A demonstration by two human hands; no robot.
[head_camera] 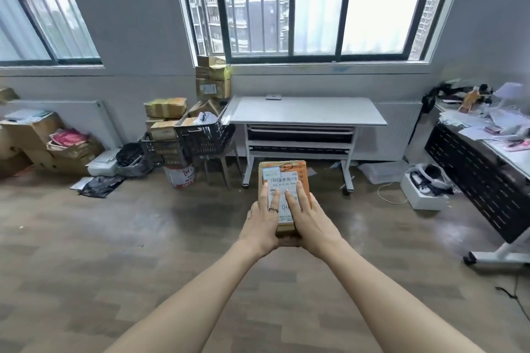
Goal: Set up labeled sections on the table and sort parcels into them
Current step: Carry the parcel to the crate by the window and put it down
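Parcel (pixel 282 180) — one — gripped between left hand (pixel 262 222) and right hand (pixel 305 216).

— What sort of place is this?
— A makeshift office or parcel-sorting room. Taped brown cardboard parcels (pixel 213 77) are stacked in the corner beside black plastic slatted crates (pixel 200 137).
— Any furniture?
— A white folding table on castors (pixel 307 112) under the barred sliding window (pixel 315 3), and a cluttered white desk (pixel 487 126) at the right, on a wood-pattern floor (pixel 86 238).
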